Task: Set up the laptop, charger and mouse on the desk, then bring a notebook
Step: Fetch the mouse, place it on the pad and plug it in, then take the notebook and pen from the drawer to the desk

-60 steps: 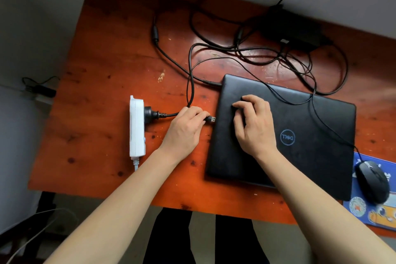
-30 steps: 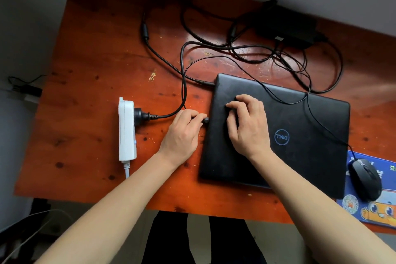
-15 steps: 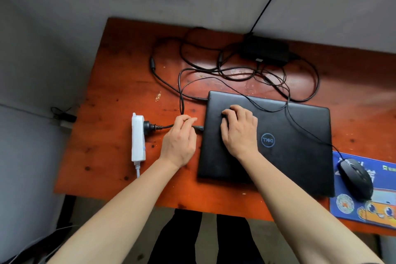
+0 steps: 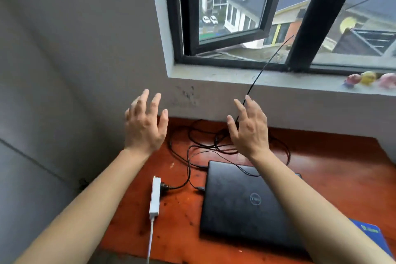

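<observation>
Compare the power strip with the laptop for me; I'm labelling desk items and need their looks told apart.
The power strip is white, narrow and stick-like; the laptop is black, broad and flat, far larger. The power strip has a black plug pushed into its side; the laptop has a small connector at its left edge and a thin cable draped over its closed lid. The laptop bears a round logo; the power strip looks plain. Both lie flat on the orange-brown desk, apart from each other.
</observation>
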